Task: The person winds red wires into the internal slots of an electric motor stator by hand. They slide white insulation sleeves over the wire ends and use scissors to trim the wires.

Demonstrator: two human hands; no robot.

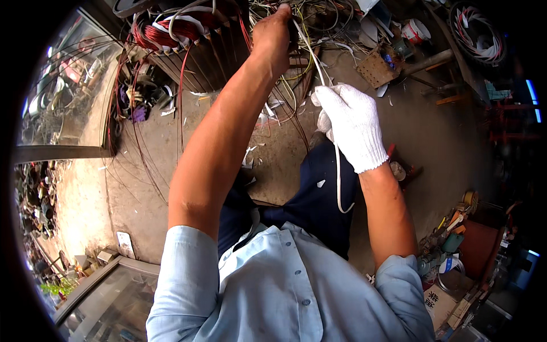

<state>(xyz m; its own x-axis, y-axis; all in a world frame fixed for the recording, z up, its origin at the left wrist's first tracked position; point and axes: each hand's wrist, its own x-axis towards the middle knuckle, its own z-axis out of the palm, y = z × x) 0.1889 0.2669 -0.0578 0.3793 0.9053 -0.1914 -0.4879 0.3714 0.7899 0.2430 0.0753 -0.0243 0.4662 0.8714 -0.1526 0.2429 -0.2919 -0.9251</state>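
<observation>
My right hand [348,117], in a white knit glove, is closed around a white cord [306,45]. The cord runs up from the glove to beside my left hand, and its loose tail hangs below the glove over my right thigh, curling at the end. My bare left hand [272,37] is reached far forward at the right side of a large motor stator [196,65] wound with red wire [154,35]. Its thumb points up near the cord; the curled fingers are mostly hidden, and what they grip does not show.
Tangled wires [327,20] lie beyond my hands. A rusty metal plate [376,69] and a white-and-red bucket [416,31] stand at the far right. Glass-paned frames [65,153] are on the left. Tools and a carton [441,305] crowd the lower right. Thin wires trail across the floor.
</observation>
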